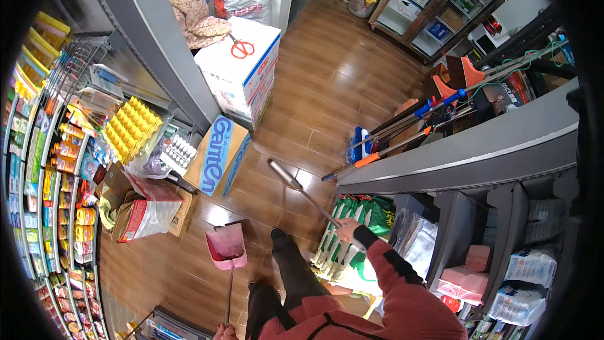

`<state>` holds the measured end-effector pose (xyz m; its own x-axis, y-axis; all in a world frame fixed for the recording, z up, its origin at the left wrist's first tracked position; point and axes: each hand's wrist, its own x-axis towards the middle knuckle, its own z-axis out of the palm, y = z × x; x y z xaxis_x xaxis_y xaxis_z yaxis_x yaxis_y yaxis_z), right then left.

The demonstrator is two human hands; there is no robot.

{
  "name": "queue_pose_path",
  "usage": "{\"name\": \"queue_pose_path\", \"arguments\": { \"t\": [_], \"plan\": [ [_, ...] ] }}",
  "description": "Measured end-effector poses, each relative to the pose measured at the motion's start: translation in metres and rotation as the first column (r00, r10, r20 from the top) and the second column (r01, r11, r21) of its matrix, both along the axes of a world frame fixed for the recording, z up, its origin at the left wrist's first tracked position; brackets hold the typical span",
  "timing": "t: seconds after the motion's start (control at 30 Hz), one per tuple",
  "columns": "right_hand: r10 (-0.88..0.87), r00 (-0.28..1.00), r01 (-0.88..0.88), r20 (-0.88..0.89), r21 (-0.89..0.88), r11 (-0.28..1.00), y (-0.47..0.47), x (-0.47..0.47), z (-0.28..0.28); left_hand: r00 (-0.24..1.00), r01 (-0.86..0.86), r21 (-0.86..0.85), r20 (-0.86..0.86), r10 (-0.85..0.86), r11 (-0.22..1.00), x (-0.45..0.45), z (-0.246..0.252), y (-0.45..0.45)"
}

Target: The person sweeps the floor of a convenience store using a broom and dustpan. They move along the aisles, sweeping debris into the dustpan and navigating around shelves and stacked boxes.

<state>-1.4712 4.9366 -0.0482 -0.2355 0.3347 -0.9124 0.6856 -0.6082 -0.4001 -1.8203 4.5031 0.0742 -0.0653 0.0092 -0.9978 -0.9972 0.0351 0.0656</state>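
Note:
At the bottom edge my left hand (226, 332) is closed around the long handle of a pink dustpan (234, 262). The pan rests on the wood-look floor (314, 139), its mouth facing away from me, with a little dark debris inside. My right hand (348, 230) grips the shaft of a long-handled broom (315, 202). Its narrow pale head (284, 174) points forward and left, beyond my shoe; whether it touches the floor cannot be told. The broom head and the dustpan are apart.
On the left, a cardboard carton (222, 158), an opened box (153, 217) and stocked shelves (52, 165) border the floor. White cartons (238, 68) bear red-handled scissors (242, 49). Brooms and poles (401, 139) lean at right, near green-and-white sacks (351, 241). A glass cabinet (427, 7) stands ahead.

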Motion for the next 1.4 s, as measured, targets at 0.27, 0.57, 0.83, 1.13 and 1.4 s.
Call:
{"name": "queue_pose_path", "arguments": {
  "t": [0.27,0.57,0.83,1.13,1.4],
  "plan": [
    [-0.094,0.995,0.098,-0.031,0.222,0.970,0.075,-0.025,0.043,0.841,-0.493,0.253,0.384,0.382,0.832,0.006,-0.005,0.006],
    [0.241,0.845,-0.456,0.476,0.409,0.790,0.179,-0.093,-0.115,0.679,-0.728,0.364,0.499,0.538,0.581,0.032,0.016,-0.016],
    [0.591,0.717,-0.687,0.369,0.233,0.688,-0.088,-0.103,-0.090,0.528,-0.847,0.306,0.574,0.626,0.434,0.042,-0.001,-0.069],
    [0.462,0.886,-0.463,-0.046,-0.006,0.886,-0.195,-0.131,0.028,0.519,-0.854,0.392,0.595,0.614,0.342,0.041,-0.035,-0.170],
    [0.289,0.957,-0.289,0.027,0.188,0.939,-0.249,-0.111,-0.011,0.460,-0.875,0.446,0.644,0.612,0.189,0.080,-0.041,-0.278]
  ]
}}
